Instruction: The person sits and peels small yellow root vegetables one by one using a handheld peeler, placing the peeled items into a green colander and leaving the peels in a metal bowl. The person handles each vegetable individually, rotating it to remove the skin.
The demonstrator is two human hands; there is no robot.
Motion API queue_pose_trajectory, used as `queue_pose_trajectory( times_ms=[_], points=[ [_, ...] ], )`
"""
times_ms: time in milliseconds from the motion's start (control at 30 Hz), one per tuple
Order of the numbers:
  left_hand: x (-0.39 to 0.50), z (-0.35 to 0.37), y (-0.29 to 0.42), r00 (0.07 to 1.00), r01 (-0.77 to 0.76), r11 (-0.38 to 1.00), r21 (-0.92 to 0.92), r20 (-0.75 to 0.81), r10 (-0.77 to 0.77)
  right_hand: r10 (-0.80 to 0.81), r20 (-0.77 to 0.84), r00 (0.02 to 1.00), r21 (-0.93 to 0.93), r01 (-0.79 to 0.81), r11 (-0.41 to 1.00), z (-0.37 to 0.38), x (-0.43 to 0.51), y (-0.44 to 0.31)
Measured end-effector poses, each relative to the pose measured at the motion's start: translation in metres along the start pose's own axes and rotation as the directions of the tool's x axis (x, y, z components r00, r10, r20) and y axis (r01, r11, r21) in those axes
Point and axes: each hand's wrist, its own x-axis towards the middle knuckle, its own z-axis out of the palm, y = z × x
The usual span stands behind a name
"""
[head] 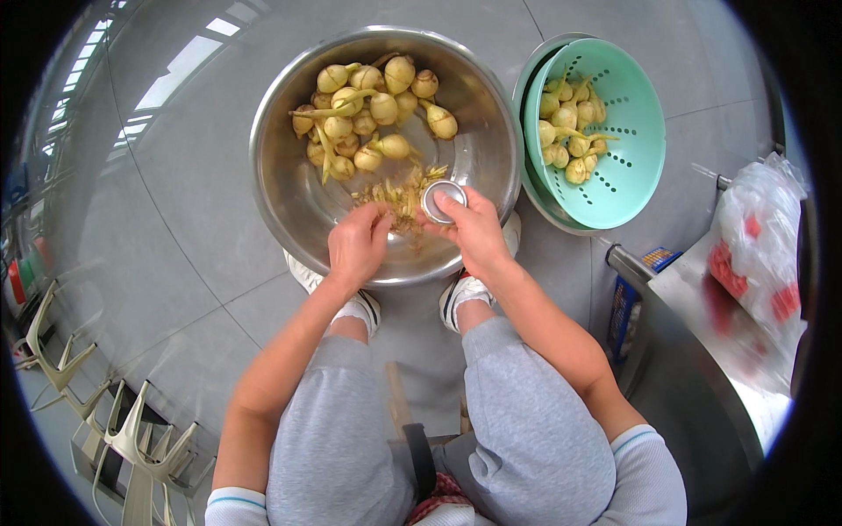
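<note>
A wide stainless-steel basin [495, 141] holds many pale yellow, round corms with sprouts [383, 108], which look like arrowhead corms. Nearer me inside it lies a heap of thin peelings and trimmed bits [395, 195]. My right hand [479, 230] holds a small round metal lid or cap [444, 202], thumb on its face, over the near right part of the basin. Whether its curled fingers hold anything else is hidden. My left hand [358, 242] is at the near edge of the peelings, fingers bent down and slightly blurred; what they hold, if anything, cannot be seen.
A mint-green colander [641, 131] with more corms sits tilted in a metal bowl [536, 59] beside the basin, on grey floor tiles [191, 217]. Right are a blue plastic basket [621, 315] and a clear plastic bag [756, 217]; lower left, pale chairs [131, 427].
</note>
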Motion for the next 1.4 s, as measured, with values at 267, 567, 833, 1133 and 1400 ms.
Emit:
queue_pose_trajectory(
  times_ms=[267, 567, 833, 1133, 1400],
  points=[
    [0.069, -0.013, 0.025, 0.706, -0.447, 0.548, 0.707, -0.098, 0.702, -0.089, -0.038, 0.995, -0.201, 0.08, 0.976, 0.004, 0.0, 0.002],
    [0.064, -0.025, 0.028, 0.753, -0.427, 0.814, 0.393, -0.344, 0.561, -0.075, -0.057, 0.996, -0.087, 0.07, 0.994, -0.006, 0.003, -0.004],
    [-0.004, -0.03, 0.016, 0.98, 0.195, 0.448, -0.872, 0.16, -0.116, -0.108, 0.017, 0.994, -0.03, 0.109, 0.994, -0.006, 0.0, -0.008],
    [-0.025, -0.027, 0.022, 0.979, 0.111, 0.527, -0.842, 0.184, 0.087, -0.226, 0.176, 0.958, -0.087, 0.244, 0.966, 0.009, -0.013, -0.014],
    [-0.027, -0.021, 0.02, 0.963, -0.266, 0.896, -0.356, -0.059, 0.262, -0.365, 0.22, 0.905, -0.375, 0.423, 0.825, 0.015, -0.012, -0.004]
  ],
)
